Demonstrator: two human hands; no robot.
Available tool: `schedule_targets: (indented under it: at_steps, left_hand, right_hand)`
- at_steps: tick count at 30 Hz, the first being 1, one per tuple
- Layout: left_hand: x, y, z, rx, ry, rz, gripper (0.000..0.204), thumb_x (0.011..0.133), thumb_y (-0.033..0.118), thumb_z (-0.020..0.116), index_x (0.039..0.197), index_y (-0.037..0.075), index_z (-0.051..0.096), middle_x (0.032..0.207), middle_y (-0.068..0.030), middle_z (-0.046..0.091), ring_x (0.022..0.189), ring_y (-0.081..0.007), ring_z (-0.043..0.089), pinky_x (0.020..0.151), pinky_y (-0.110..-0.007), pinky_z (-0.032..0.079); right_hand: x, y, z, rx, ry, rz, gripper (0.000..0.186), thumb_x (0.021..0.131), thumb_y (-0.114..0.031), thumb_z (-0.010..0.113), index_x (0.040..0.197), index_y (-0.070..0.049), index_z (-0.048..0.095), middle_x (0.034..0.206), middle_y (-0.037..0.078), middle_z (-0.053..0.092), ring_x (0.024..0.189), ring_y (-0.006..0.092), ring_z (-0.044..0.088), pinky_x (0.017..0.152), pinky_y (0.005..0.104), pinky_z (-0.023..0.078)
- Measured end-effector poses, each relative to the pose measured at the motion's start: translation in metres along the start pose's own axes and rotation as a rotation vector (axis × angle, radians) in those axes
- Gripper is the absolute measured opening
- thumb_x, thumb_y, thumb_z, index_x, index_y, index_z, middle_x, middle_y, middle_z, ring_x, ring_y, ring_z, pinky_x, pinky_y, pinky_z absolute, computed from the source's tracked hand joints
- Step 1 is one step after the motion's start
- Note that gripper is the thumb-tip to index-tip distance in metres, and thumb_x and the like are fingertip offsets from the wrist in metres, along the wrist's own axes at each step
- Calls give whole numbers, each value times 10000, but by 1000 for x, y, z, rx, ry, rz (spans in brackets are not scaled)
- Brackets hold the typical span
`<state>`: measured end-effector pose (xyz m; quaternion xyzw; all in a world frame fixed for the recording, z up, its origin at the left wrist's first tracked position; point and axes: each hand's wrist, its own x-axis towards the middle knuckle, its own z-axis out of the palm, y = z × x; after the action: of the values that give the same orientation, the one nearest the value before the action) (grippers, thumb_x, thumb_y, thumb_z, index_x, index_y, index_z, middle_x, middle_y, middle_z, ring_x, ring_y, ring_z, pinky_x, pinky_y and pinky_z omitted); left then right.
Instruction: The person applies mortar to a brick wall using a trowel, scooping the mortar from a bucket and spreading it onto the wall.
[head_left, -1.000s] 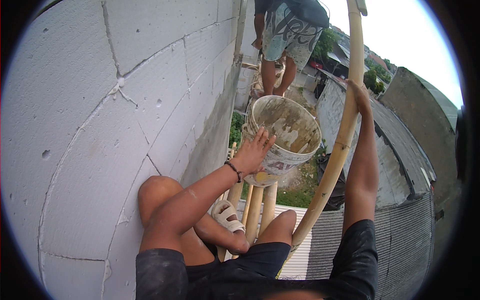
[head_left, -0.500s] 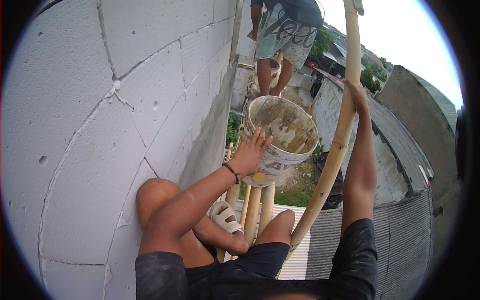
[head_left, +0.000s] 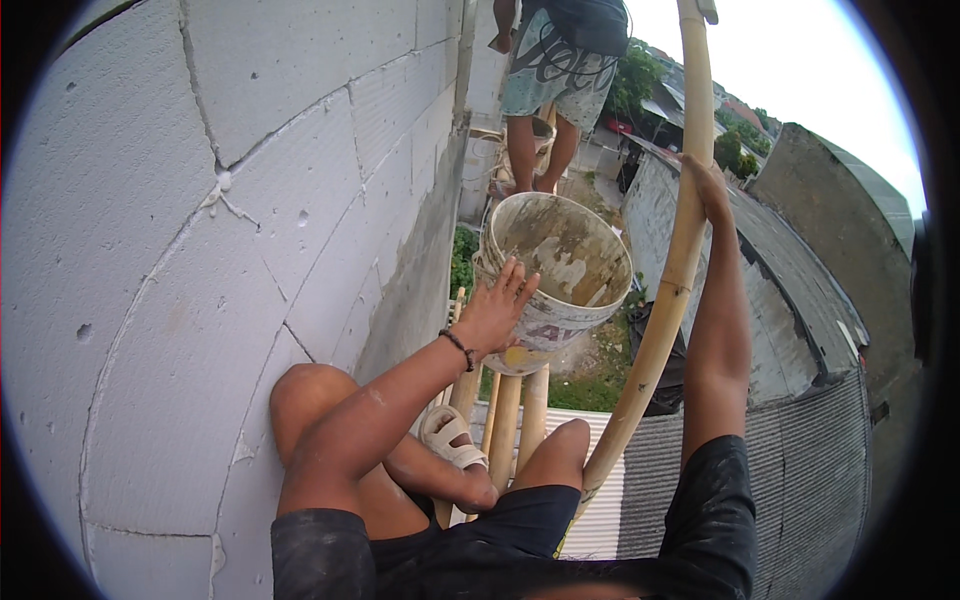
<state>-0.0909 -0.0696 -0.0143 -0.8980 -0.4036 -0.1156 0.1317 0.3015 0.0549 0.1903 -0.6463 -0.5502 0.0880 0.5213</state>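
My left hand, with spread fingers, rests against the near-left side of a worn white plastic bucket, whose inside is stained and holds no visible load. Several bamboo poles lie beneath it. On the right, my right hand is wrapped round an upright bamboo pole that curves up through the view. My bare knees and one sandalled foot are below the bucket.
A white block wall fills the left. Beyond the bucket another person in patterned shorts stands on the scaffold. Far below are a corrugated roof, weeds and grey walls, with trees and rooftops farther off.
The bucket, the far person and the background have shifted slightly left in the picture. My hands keep the same places on the bucket and the pole.
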Motion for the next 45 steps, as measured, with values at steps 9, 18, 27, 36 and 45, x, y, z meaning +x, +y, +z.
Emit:
schedule_targets:
  at_steps: [9,18,27,36,45]
  left_hand:
    - [-1,0,5,72,82,16,1147,669,501,825,1533,25,240,1514,-228,314,1468,-357,234,864,-382,500]
    - [1,1,2,46,59,21,1137,674,485,829,1529,25,237,1508,-229,316,1469,-362,228,870,-393,501]
    - [-1,-1,4,61,61,15,1133,678,490,825,1522,13,239,1500,-234,318,1470,-371,217,874,-403,501]
    - [-2,-2,3,77,49,10,1113,699,509,808,1520,13,244,1502,-239,315,1469,-376,216,894,-413,500]
    - [-2,0,0,92,43,12,1126,699,552,794,1521,13,245,1506,-240,314,1469,-372,218,892,-394,499]
  right_hand:
    - [0,2,-1,18,4,-12,706,718,-490,764,1146,45,595,946,128,656,815,208,644,753,351,506]
    - [2,4,-2,-10,21,-6,717,714,-496,763,1143,54,597,958,141,661,829,218,655,754,352,513]
    - [-5,-4,0,6,10,-31,689,733,-479,755,1137,54,589,942,136,647,817,212,640,743,349,503]
    - [-5,-6,0,8,-5,-12,708,725,-488,751,1148,56,587,943,137,644,818,225,636,746,352,501]
    - [0,0,0,-1,14,-14,730,714,-499,754,1149,64,592,967,157,657,840,234,650,759,354,504]
